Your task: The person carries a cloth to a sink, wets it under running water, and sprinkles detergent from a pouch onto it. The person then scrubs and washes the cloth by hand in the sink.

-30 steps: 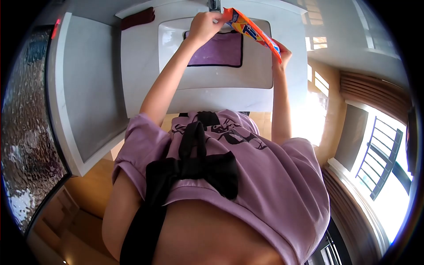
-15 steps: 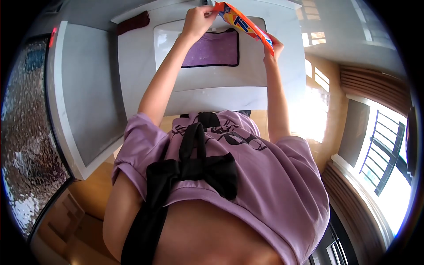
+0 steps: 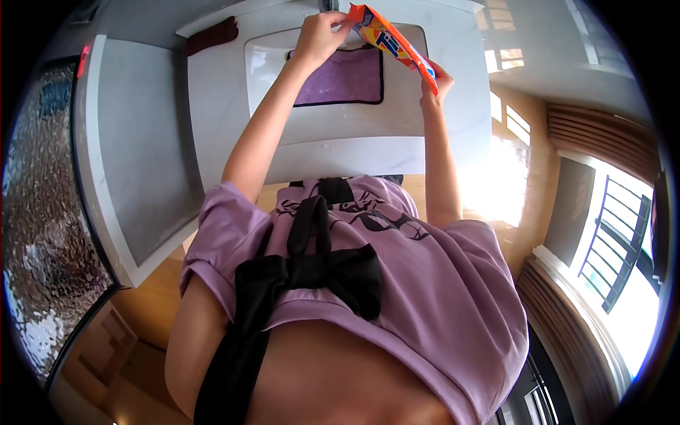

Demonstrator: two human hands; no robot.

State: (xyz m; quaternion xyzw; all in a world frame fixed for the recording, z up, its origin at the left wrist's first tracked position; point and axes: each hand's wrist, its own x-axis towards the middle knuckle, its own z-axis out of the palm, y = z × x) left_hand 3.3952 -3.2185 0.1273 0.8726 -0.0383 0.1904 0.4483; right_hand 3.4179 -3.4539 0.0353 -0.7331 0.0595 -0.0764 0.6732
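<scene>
An orange packet (image 3: 394, 47) with blue and yellow print is held up above the far part of the white sink (image 3: 265, 67). My left hand (image 3: 322, 35) pinches the packet's upper left corner between thumb and fingers. At its lower right end, my right hand (image 3: 440, 79) grips the packet, with part of the fingers hidden behind it. Below the packet, a purple cloth (image 3: 340, 79) with a dark border lies spread in the sink.
A dark red cloth (image 3: 212, 37) lies on the white counter (image 3: 216, 106) at the back left. Part of a metal tap (image 3: 329, 6) shows behind the sink. A window with bars (image 3: 615, 241) is at the right.
The sink, both hands and the packet sit slightly further left in view than a second ago. Both hands have kept their hold on the packet.
</scene>
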